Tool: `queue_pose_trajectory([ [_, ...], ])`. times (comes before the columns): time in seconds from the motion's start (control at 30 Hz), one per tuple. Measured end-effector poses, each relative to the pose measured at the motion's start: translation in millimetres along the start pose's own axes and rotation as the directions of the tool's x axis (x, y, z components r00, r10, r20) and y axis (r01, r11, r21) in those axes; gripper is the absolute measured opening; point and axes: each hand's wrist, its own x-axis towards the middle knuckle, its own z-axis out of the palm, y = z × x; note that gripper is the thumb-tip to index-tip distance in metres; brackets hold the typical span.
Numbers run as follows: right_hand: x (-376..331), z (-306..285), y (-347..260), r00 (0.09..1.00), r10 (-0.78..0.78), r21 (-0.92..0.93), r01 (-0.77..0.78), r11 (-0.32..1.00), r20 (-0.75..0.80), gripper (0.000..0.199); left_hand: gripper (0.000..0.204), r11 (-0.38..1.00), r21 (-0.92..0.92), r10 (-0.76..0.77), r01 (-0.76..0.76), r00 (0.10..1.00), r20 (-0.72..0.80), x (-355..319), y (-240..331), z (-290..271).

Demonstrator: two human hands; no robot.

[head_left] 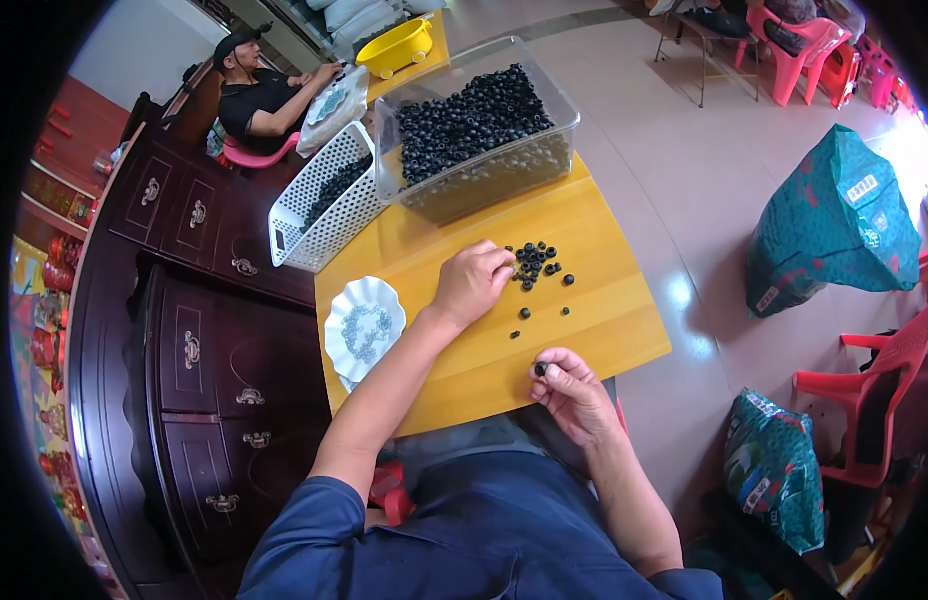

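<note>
My right hand [576,398] is over the near edge of the yellow wooden table [454,385], pinching a small round black plastic part [541,370] between thumb and fingers. My left hand [472,284] reaches over the tabletop with fingers bent together, its tips at the left side of a loose pile of small black parts [532,262]. Whatever those fingertips may grip is hidden. Several single black parts lie apart between the pile and my right hand. Left of my left forearm, a white scalloped dish [336,325] holds small clear pieces.
A clear plastic bin [484,178] full of black parts stands at the table's far side, beside a white perforated basket [302,235]. Dark wooden drawers [209,350] line the left. Another person [264,100] sits beyond. Green bags [829,235] and a pink chair [879,385] are right.
</note>
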Motion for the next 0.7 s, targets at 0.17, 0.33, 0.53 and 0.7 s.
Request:
queue_pose_trajectory([
  [0.17, -1, 1, 0, 1.000, 0.012, -0.011, -0.012, 1.000, -0.020, 0.020, 0.006, 1.000, 0.018, 0.015, -0.016, 1.000, 0.022, 1, -5, 2],
  [0.33, 0, -1, 1, 1.000, 0.010, -0.008, -0.010, 1.000, 0.002, 0.021, 0.005, 0.996, -0.087, -0.016, 0.012, 0.999, -0.039, -4, 12, -17],
  [0.53, 1, -3, 1, 1.000, -0.007, 0.000, 0.007, 1.000, 0.030, 0.020, 0.010, 0.919, -0.394, 0.021, 0.013, 0.997, 0.080, -41, 73, -67],
  [0.7, 2, -2, 5, 1.000, -0.007, -0.052, 0.008, 0.999, 0.005, 0.027, 0.014, 0.907, -0.418, 0.105, -0.053, 0.989, 0.103, -68, 94, -66],
])
